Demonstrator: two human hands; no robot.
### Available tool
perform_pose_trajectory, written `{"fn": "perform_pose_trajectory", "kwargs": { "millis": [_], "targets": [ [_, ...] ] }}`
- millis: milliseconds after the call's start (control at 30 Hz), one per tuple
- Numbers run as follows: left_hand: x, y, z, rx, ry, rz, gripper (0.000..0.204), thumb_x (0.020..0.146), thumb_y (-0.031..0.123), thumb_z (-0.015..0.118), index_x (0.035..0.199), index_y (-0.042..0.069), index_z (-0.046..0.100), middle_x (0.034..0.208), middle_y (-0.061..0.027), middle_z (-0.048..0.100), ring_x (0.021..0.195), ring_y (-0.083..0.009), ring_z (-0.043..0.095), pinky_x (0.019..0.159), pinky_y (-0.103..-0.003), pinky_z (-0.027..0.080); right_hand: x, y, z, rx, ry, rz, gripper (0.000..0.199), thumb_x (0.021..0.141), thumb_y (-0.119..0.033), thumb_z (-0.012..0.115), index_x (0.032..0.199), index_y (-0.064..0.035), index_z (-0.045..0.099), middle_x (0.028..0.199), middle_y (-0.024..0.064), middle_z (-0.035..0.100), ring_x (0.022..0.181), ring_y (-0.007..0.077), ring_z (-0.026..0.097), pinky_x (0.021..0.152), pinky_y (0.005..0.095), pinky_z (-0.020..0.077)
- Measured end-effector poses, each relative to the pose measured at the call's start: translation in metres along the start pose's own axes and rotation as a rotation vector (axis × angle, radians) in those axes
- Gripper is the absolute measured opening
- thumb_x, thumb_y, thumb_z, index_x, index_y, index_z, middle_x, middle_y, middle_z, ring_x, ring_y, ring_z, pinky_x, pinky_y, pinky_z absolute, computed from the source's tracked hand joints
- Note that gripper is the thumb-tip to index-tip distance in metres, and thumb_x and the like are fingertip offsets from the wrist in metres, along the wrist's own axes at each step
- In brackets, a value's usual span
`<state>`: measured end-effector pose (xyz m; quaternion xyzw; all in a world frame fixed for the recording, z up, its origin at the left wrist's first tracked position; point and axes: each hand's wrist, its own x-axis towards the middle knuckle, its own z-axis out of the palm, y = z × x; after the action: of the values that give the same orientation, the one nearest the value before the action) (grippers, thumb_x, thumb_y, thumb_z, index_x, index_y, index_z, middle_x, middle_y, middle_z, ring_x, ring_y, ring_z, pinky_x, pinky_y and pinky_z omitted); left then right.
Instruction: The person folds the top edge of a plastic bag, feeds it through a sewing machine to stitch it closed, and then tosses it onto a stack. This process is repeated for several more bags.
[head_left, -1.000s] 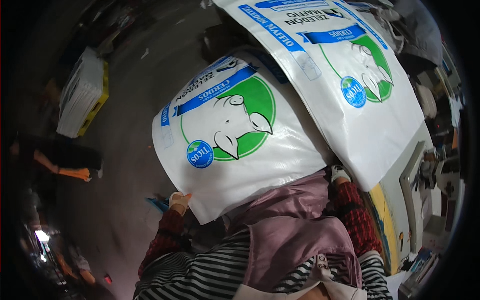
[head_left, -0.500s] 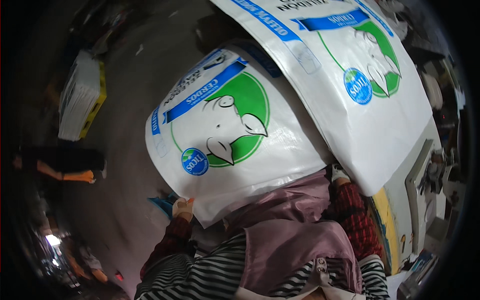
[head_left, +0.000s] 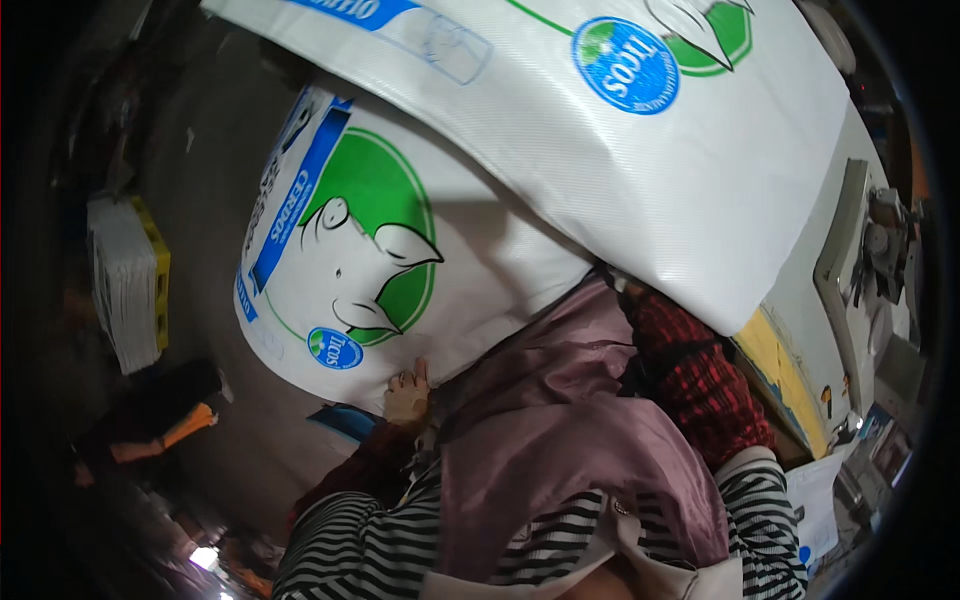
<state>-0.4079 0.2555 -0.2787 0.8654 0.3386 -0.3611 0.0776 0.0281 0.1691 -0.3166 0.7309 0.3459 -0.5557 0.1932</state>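
Right in front of our mauve apron [head_left: 560, 400] we've got the lower sack [head_left: 480, 260], white and shiny with a pig's head on a green circle, so we'll place everything from that. Its near edge has our left hand [head_left: 407, 397] on it, fingers a bit bent and slightly apart; we can't tell if they're actually pinching the material. Over its far and right side lies the upper sack [head_left: 680, 190], same white print, woven texture showing. Our right hand [head_left: 632, 287] is mostly lost in shadow at the lower sack's right corner, under the upper one, so no telling what those fingers are doing. Further right of the lower sack there's a pale grey worktop [head_left: 785, 285] with a scuffed yellow edge [head_left: 775, 370], plus some metal fittings [head_left: 885, 250] beyond. Left of it, well apart, a white stack [head_left: 122, 280] sits against something yellow on the dim grey floor [head_left: 205, 320]. Below that stack, also left of our lower sack, another person's orange-covered forearm [head_left: 190, 430] shows.
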Motion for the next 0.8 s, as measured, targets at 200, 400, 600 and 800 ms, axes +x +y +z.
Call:
{"fn": "perform_pose_trajectory", "kwargs": {
  "millis": [200,400,600,800],
  "targets": [
    [0.071,0.001,0.032,0.095,0.213,0.085,0.053,0.08,0.025,0.049,0.128,0.007,0.037,0.107,-0.0129,0.053,0.101,-0.0299,0.048,0.077,-0.041,0.046,-0.03,-0.003,-0.038,0.189,0.097,0.008,0.033,0.079,-0.027,0.046,0.105,-0.009,0.053,0.107,0.0173,0.054,0.099,0.0328,0.052,0.083,0.0409,0.0424],
    [0.086,0.008,-0.045,0.232,-0.518,0.55,0.036,0.08,0.026,0.047,0.11,0.006,0.054,0.097,-0.0148,0.058,0.091,-0.0303,0.055,0.075,-0.04,0.046,-0.055,0.033,0.015,0.364,0.448,0.145,0.033,0.079,-0.028,0.044,0.103,-0.0093,0.054,0.103,0.0171,0.056,0.096,0.0333,0.054,0.081,0.0412,0.0434],
    [0.048,0.179,-0.317,-0.365,0.431,0.888,0.023,0.079,0.025,0.056,0.095,0.008,0.06,0.076,-0.0138,0.061,0.072,-0.0287,0.06,0.064,-0.034,0.047,-0.069,0.066,0.083,0.43,0.583,0.169,0.033,0.079,-0.03,0.042,0.101,-0.0095,0.056,0.099,0.0169,0.058,0.093,0.0338,0.056,0.078,0.0415,0.0444],
    [0.052,0.297,-0.38,-0.409,0.994,1.008,0.034,0.076,0.018,0.059,0.105,0.001,0.051,0.088,-0.0149,0.059,0.082,-0.0293,0.057,0.072,-0.035,0.046,-0.17,0.074,0.084,0.375,0.513,0.084,0.028,0.076,-0.028,0.046,0.098,-0.0133,0.054,0.094,0.0156,0.059,0.085,0.0343,0.058,0.071,0.0425,0.0452]
  ]
}}
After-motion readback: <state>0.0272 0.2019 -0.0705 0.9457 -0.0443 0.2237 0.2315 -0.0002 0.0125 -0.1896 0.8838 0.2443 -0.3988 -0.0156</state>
